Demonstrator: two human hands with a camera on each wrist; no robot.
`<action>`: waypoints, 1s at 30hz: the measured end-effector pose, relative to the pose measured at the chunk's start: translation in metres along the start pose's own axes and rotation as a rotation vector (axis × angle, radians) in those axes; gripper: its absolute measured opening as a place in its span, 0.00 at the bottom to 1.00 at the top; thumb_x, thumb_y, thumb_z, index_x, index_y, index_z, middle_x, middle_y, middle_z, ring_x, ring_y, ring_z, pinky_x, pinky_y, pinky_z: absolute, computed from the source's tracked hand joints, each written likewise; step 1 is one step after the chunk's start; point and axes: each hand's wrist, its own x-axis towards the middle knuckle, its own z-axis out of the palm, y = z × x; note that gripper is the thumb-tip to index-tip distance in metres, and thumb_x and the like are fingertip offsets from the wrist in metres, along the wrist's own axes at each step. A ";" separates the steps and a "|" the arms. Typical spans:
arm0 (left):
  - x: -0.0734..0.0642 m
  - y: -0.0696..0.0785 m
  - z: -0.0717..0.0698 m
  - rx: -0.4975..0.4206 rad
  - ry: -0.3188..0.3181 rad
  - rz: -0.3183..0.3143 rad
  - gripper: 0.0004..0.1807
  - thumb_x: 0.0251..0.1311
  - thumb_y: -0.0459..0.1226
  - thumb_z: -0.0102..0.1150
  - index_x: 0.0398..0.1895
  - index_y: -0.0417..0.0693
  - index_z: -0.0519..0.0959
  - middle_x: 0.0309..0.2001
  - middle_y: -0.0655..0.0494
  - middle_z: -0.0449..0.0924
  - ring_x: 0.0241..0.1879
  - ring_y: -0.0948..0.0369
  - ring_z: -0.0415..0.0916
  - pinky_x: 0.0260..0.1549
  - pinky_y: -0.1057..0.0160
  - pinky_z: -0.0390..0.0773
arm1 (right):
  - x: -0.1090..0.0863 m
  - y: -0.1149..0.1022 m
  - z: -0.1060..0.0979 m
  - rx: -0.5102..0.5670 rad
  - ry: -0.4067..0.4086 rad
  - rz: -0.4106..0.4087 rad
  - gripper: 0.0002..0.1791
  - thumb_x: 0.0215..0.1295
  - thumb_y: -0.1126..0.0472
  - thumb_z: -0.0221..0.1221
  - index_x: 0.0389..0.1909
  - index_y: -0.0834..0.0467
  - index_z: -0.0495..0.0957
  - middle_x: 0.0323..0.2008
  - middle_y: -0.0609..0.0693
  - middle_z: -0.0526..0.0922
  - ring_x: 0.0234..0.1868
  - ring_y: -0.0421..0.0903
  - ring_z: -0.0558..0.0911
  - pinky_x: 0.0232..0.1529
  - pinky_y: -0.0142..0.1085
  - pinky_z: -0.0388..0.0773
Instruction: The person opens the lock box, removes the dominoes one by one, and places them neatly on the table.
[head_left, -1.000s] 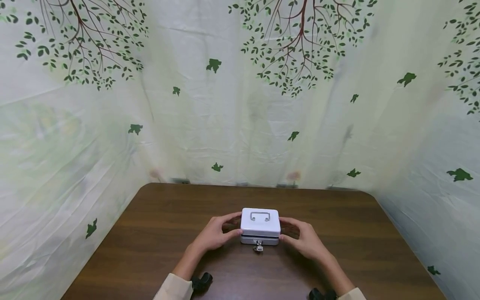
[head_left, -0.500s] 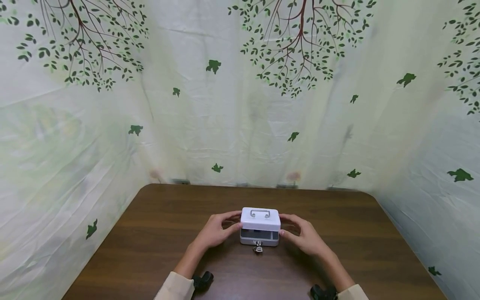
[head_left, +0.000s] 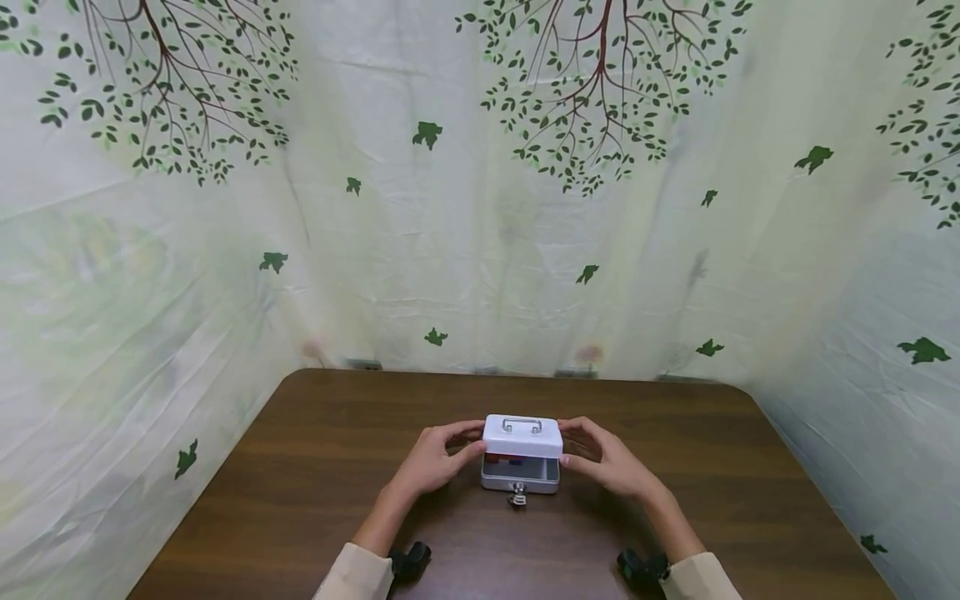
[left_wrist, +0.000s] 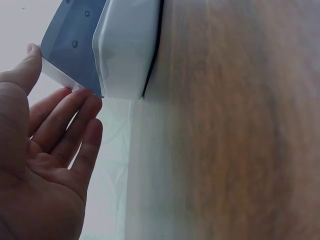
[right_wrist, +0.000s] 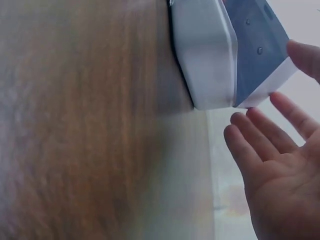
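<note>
A small white cash box [head_left: 520,482] stands on the table with its hinged lid [head_left: 522,435] raised at the front. The lid bears a folded metal handle [head_left: 521,425], and keys [head_left: 517,497] hang at the front lock. Through the gap shows something red [head_left: 493,457] inside; the rest of the contents is hidden. My left hand [head_left: 435,458] touches the lid's left side, its thumb at the front corner and fingers farther back. On the other side my right hand [head_left: 611,462] does likewise. Both wrist views show the lid's grey underside [left_wrist: 75,40] and fairly straight fingers along its edge.
The brown wooden table [head_left: 360,408] extends around the box. Behind it and at both sides hangs a pale curtain [head_left: 480,250] printed with trees and leaves. A black wrist-worn device [head_left: 411,562] sits at each wrist, near the cream sleeves.
The box's lid has swung up at the front from almost closed, baring the grey interior and something red. Both thumbs have risen with it.
</note>
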 end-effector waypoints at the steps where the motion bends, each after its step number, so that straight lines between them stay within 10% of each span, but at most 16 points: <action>1: 0.000 0.000 0.000 -0.005 0.003 -0.004 0.29 0.67 0.59 0.63 0.64 0.57 0.81 0.58 0.59 0.86 0.58 0.57 0.84 0.59 0.52 0.82 | 0.000 0.001 0.000 0.016 0.001 -0.002 0.27 0.70 0.61 0.66 0.65 0.63 0.70 0.66 0.64 0.76 0.69 0.65 0.75 0.67 0.54 0.73; 30: 0.020 -0.004 0.000 -0.082 0.072 -0.071 0.23 0.66 0.60 0.63 0.58 0.63 0.85 0.56 0.60 0.86 0.56 0.60 0.84 0.59 0.53 0.82 | 0.010 0.007 0.008 0.056 0.174 0.103 0.23 0.75 0.56 0.61 0.66 0.60 0.74 0.69 0.63 0.74 0.67 0.60 0.77 0.58 0.28 0.78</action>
